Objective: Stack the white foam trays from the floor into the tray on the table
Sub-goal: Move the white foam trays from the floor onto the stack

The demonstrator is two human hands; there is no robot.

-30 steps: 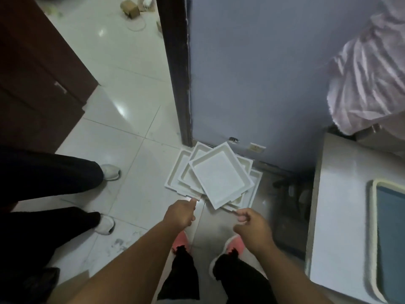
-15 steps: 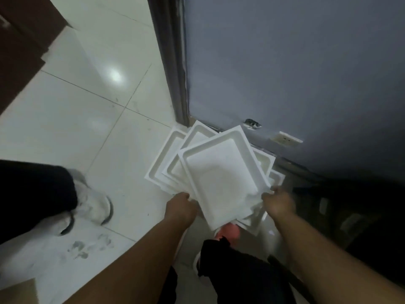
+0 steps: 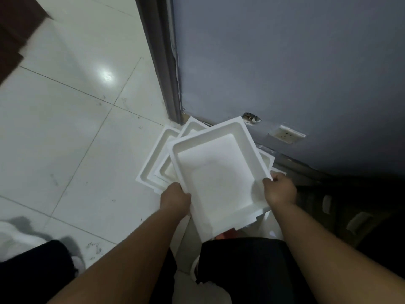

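Item 1, nearest: your left hand (image 3: 175, 197), clamped on the left long edge of the top foam tray (image 3: 217, 172), thumb over the rim. Keep the pinch light; foam of this kind probably dents or snaps under a hard squeeze.

Item 2: your right hand (image 3: 278, 190), clamped on the opposite long edge of that tray, fingers curled over the rim. With both hands on opposite sides, lift straight up and level, so the near notched edge does not drag on what lies beneath.

Item 3: the top foam tray itself, white, rectangular, open side up, held between your hands above the pile and skewed to it. Whether it has cleared the tray below cannot be told.

Item 4: the remaining foam trays (image 3: 160, 159) on the tiled floor (image 3: 72, 132), overlapping at odd angles and lying against the foot of the blue-grey wall (image 3: 285, 62). Take one tray at a time; the fanned corners may catch if you lift two.

Item 5, farthest: door frame (image 3: 163, 62) to the left of the pile and a wall socket (image 3: 287, 133) just beyond it. The tabletop and its tray are out of view; turn with the tray kept flat once it is free.
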